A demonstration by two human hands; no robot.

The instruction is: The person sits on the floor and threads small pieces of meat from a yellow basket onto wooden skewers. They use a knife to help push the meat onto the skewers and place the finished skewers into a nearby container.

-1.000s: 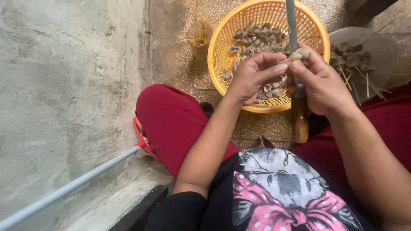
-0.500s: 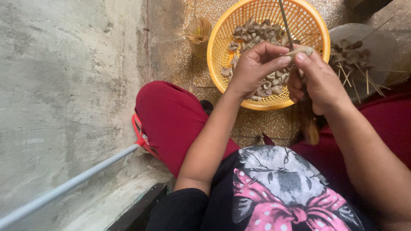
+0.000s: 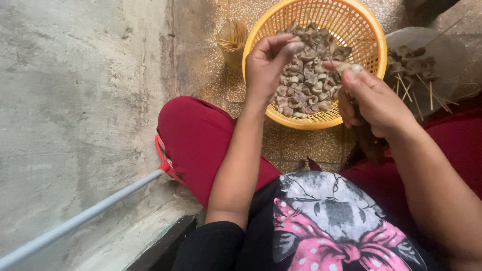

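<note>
Left hand [image 3: 268, 62] raised over orange basket [image 3: 369, 37], fingers pinched on a small piece [image 3: 296, 46], right hand [image 3: 374, 98] gripped another piece [image 3: 346, 66] beside basket, meat pieces [image 3: 304, 85] heaped inside, skewers [image 3: 414, 75] on tray [image 3: 447, 55] at right

red trousers [image 3: 201, 135], black top [image 3: 321, 226] with pink dotted bow.
</note>
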